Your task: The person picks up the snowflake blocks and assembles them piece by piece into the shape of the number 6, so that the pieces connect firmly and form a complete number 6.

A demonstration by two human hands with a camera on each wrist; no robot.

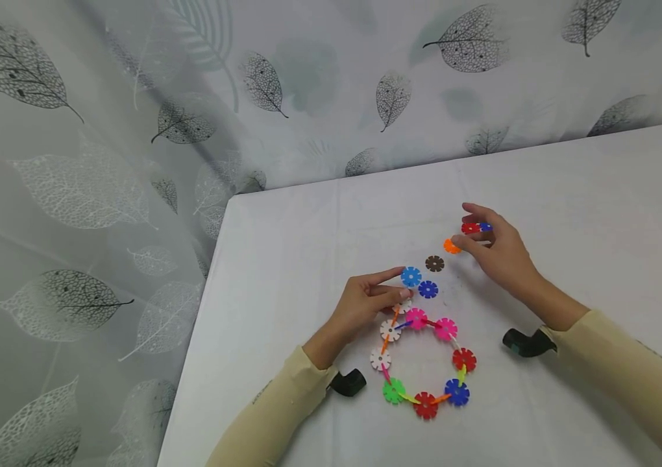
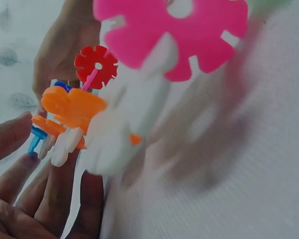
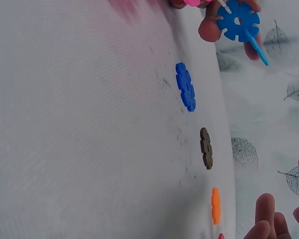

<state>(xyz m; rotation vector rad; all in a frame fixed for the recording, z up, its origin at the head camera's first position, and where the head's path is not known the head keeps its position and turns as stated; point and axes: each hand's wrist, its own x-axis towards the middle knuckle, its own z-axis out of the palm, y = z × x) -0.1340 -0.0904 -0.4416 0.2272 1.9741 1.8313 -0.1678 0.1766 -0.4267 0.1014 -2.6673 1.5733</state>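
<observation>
My left hand (image 1: pixel 360 303) pinches a light blue notched disc (image 3: pixel 229 26) between thumb and fingers. This disc sits at the upper end of a tail of white and orange discs joined to a loop of interlocking flower discs (image 1: pixel 424 411). Pink, red, blue, green and white discs form the loop, linked edge-on by other coloured ones. My right hand (image 1: pixel 506 254) hovers with fingers spread at the loose discs. In the head view its thumb overlaps an orange disc (image 1: pixel 450 247); a red disc (image 1: pixel 469 228) and a blue disc (image 1: pixel 485 227) show between its fingers.
A dark blue disc (image 3: pixel 185 87) and a brown disc (image 3: pixel 206 149) lie loose on the white tablecloth (image 1: pixel 284 259), in a row with the orange one. Behind the table hangs a leaf-patterned curtain (image 1: pixel 319 130). A black wrist-worn device (image 1: pixel 526 342) sticks out below the right sleeve.
</observation>
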